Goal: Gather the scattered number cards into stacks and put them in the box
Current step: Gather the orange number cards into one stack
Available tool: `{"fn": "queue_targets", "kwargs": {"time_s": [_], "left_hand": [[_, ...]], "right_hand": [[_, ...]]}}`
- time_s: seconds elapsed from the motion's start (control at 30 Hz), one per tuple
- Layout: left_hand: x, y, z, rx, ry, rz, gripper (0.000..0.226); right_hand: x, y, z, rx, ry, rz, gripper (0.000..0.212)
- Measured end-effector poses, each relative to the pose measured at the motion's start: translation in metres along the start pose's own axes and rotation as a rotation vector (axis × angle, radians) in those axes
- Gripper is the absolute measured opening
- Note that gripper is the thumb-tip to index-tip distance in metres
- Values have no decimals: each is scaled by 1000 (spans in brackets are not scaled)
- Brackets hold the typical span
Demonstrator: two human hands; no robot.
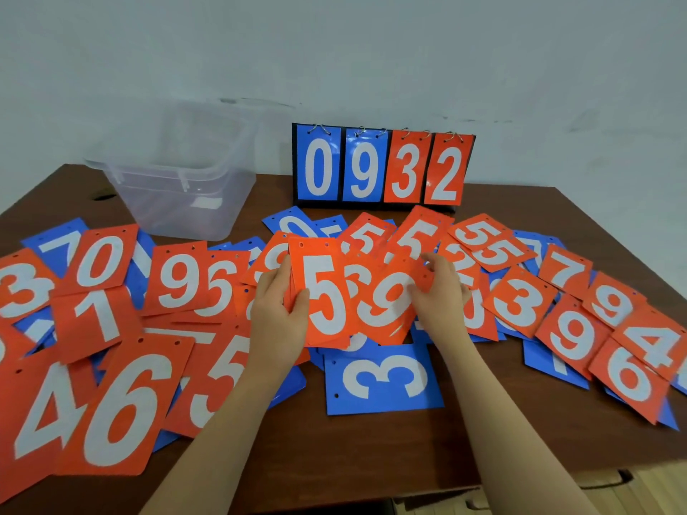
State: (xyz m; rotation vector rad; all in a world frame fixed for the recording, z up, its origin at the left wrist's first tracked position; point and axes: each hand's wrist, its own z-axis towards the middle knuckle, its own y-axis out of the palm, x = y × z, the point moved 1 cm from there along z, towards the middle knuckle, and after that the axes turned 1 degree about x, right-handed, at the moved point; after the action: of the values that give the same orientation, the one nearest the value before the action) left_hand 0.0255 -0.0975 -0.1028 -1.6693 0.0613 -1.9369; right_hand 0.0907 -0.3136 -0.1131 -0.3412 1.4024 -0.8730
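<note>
A: Gathering was underway! The left hand pinched a small stack of orange plastic number cards, a white 5 on top, in front of the clear plastic box.

B: The right hand gripped an orange 9 card, likely alone. Next it needed squaring onto that stack.

Bare desk only along the near edge.
Elsewhere blocked by overlapping number cards left to right; box open-topped at back left, reachable from above; upright scoreboard walling off back centre.
</note>
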Motion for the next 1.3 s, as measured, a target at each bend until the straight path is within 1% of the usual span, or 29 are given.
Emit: {"fn": "queue_targets", "kwargs": {"time_s": [0.07, 0.1, 0.2, 0.27, 0.33, 0.43, 0.57, 0.6, 0.67, 0.73, 0.8, 0.87, 0.97, 1.0, 1.07, 1.1, 1.17, 1.23, 1.3], "left_hand": [[0, -4, -2, 12, 24, 23, 53], [1, -6, -3, 16, 41, 31, 52], [4, -9, -6, 10, 61, 39, 51], [7, -11, -9, 11, 69, 31, 50], [11, -13, -13, 12, 89, 11, 50], [19, -13, -18, 23, 91, 4, 50], [27, -17, -20, 29, 111, 27, 51], [28, -18, -21, 23, 121, 26, 51], [30, -21, -22, -15, 121, 5, 51], [31, -24, -25, -62, 78, -83, 51], [31, -26, -29, -94, 39, -168, 49], [31, -27, -34, -120, 36, -211, 48], [25, -24, -38, -128, 9, -239, 54], [21, -24, -38, -120, 1, -225, 57], [14, -23, -34, -88, -16, -203, 59], [11, -23, -32, -73, -23, -203, 60], [7, -22, -28, -60, -30, -209, 62], [5, -19, -25, -59, -7, -181, 60], [3, -15, -21, -51, 0, -159, 58]], "right_hand": [[-4, -8, -8, 72, 10, 255, 38], [-6, -13, -12, 94, 11, 336, 34], [-13, -23, -20, 153, -9, 400, 20], [-16, -28, -25, 239, -43, 363, 11], [-18, -33, -31, 325, -82, 362, 11], [-27, -46, -43, 314, -41, 554, 12], [-44, -61, -54, 349, -57, 653, 16], [-49, -63, -56, 334, -53, 673, 16], [-57, -61, -59, 241, -48, 690, 18], [-66, -52, -65, 146, -60, 660, 19], [-72, -38, -72, 94, -83, 634, 17], [-75, -22, -77, 83, -105, 614, 16], [-75, -6, -81, 72, -150, 563, 16], [-73, -4, -79, 62, -145, 548, 17], [-61, -2, -71, 52, -92, 502, 25], [-52, -2, -65, 52, -50, 427, 30], [-29, -3, -51, 30, 50, 140, 40], [-11, -3, -42, -30, 135, -125, 57], [-2, -1, -37, -76, 186, -229, 76]]}}
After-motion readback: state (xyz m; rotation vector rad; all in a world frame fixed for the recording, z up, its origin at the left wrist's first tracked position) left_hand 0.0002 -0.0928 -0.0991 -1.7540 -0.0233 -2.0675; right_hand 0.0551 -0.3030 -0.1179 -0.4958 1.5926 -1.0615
